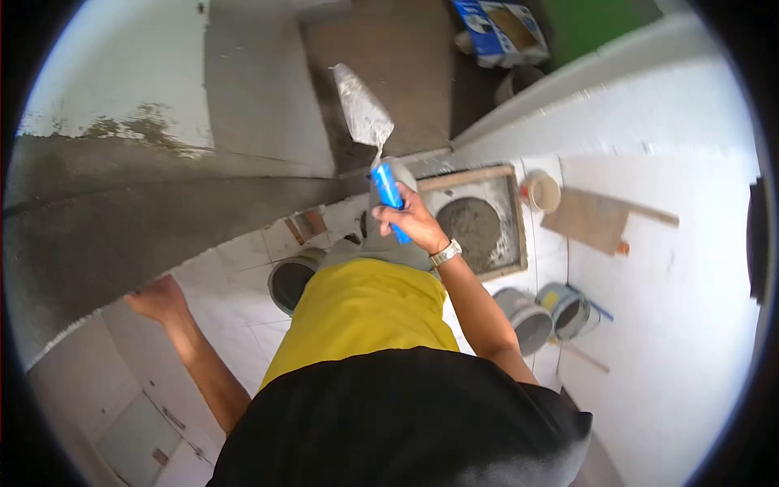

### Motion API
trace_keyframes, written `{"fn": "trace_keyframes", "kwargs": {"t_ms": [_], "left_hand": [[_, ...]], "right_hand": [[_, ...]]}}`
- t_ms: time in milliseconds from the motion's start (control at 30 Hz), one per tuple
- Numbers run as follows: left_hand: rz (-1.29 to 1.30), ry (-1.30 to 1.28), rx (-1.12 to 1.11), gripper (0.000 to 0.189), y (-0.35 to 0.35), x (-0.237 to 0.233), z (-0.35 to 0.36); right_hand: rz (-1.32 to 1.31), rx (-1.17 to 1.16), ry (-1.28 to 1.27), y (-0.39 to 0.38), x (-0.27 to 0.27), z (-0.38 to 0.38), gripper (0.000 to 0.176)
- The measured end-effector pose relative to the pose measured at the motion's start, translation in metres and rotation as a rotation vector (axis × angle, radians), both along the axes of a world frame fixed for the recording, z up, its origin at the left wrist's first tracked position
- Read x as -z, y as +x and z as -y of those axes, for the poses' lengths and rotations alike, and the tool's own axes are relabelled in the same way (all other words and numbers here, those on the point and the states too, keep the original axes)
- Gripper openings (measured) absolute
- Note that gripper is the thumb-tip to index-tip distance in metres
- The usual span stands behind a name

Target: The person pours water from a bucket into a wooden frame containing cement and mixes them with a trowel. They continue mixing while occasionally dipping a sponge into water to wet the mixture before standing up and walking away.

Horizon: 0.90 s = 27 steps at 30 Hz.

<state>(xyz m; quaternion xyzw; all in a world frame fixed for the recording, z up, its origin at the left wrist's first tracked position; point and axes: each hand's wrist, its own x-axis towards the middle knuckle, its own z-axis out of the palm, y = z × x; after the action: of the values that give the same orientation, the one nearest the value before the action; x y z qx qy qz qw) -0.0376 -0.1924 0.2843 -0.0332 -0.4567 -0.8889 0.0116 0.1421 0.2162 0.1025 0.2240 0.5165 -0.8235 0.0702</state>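
My right hand (412,219), with a watch on its wrist, is closed round the blue handle of a trowel (363,109). The metal blade points up and away from me, smeared with grey material. My left hand (160,300) is out at the left, at the lower edge of a grey plastered wall (105,219); its fingers are smeared and partly hidden. Right of the trowel hand, a square wooden-edged tray (521,219) on the tiled floor holds a round heap of wet grey mortar (471,231).
Buckets (531,325) (564,308) stand at the right, and another bucket (292,284) is beside my legs. A small pail (542,193) and a board (584,217) lie near the white right wall (665,284). A blue and white bag (503,32) is at the top right.
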Motion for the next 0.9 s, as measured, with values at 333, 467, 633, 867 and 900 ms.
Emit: {"fn": "trace_keyframes", "kwargs": {"t_ms": [333, 467, 633, 867, 900], "left_hand": [[0.399, -1.159, 0.436, 0.028, 0.139, 0.18, 0.048], [-0.052, -1.653, 1.433, 0.036, 0.288, 0.254, 0.004], [-0.429, -1.855, 1.575, 0.025, 0.418, 0.25, -0.004], [-0.344, -1.531, 2.219, 0.02, 0.395, 0.214, 0.016], [-0.366, -1.552, 2.199, 0.02, 0.392, 0.212, 0.011]], "right_hand": [[0.129, -0.241, 0.631, 0.306, 0.127, 0.108, 0.015], [0.394, -0.246, 0.185, 0.443, 0.113, 0.186, 0.011], [0.501, -0.158, 0.493, 0.535, 0.102, 0.252, 0.025], [0.585, 0.041, 0.067, 0.578, 0.047, 0.27, 0.015], [0.513, 0.113, -0.121, 0.583, 0.037, 0.275, 0.012]]}}
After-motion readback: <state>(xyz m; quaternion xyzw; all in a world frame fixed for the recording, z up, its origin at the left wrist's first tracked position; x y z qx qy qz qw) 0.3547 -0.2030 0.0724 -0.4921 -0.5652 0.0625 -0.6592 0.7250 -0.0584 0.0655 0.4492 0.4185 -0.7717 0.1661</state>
